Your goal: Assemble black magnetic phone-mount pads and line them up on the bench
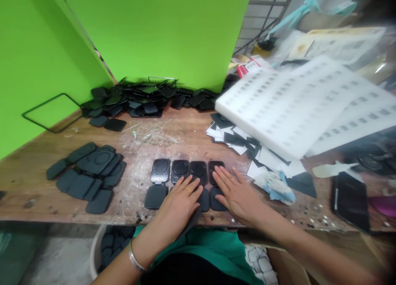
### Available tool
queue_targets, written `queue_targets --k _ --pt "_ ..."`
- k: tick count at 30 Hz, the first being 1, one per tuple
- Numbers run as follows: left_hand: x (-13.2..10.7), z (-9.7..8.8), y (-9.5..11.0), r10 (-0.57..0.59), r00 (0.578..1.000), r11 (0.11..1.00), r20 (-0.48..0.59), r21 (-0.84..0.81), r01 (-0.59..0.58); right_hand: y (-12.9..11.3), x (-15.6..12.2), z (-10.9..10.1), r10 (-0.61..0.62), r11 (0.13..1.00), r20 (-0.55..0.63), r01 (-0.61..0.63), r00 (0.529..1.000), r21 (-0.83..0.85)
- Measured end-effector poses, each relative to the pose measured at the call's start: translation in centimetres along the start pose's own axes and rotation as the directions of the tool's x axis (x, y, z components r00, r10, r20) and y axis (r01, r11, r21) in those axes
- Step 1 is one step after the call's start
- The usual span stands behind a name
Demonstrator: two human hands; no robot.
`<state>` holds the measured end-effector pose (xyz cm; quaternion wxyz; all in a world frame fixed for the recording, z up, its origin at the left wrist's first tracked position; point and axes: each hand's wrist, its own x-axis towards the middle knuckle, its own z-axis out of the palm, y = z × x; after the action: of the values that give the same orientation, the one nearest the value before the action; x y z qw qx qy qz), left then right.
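Near the table's front edge lies a row of several black two-panel pieces, unfolded, each with a textured upper panel and a plain lower panel. My left hand (177, 202), palm down with fingers stretched out, rests over the middle pieces and partly hides their lower panels. At the right end, my right hand (235, 190) lies flat with fingers spread, its fingertips on the last textured panel (215, 169). Neither hand is closed round anything. The leftmost piece (156, 197) shows uncovered. A dark flat edge shows under my left wrist; I cannot tell what it is.
A loose pile of black pieces (89, 173) lies left; a larger heap (145, 97) lines the green wall (154, 29). White foam sheets (278, 103) lean over paper scraps (235, 138) on the right, near a phone-like black slab (351, 200). Below stands a filled bucket (95, 248).
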<state>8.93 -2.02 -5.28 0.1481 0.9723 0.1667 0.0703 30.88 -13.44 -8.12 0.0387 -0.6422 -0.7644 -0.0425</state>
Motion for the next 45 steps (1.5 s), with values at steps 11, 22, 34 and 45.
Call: queue_targets --k 11,22,34,45 --pt "0.1 -0.1 -0.9 0.045 0.999 0.998 0.009 0.032 -0.045 -0.5 0.3 -0.3 0.023 0.998 0.048 -0.025 0.999 0.050" --pt "-0.8 -1.7 -1.0 0.006 1.000 0.997 0.006 -0.075 -0.006 -0.7 -0.1 0.7 0.033 0.987 -0.064 -0.023 0.997 0.158" --pt "-7.7 -2.9 -6.5 -0.371 0.838 0.902 -0.401 -0.369 0.222 -1.4 11.2 -0.6 -0.107 0.912 -0.185 0.170 0.977 0.372" --pt "-9.9 0.5 -8.6 -0.535 0.644 0.824 -0.546 -0.505 0.256 -10.2 35.5 1.3 -0.178 0.896 -0.141 0.220 0.974 0.387"
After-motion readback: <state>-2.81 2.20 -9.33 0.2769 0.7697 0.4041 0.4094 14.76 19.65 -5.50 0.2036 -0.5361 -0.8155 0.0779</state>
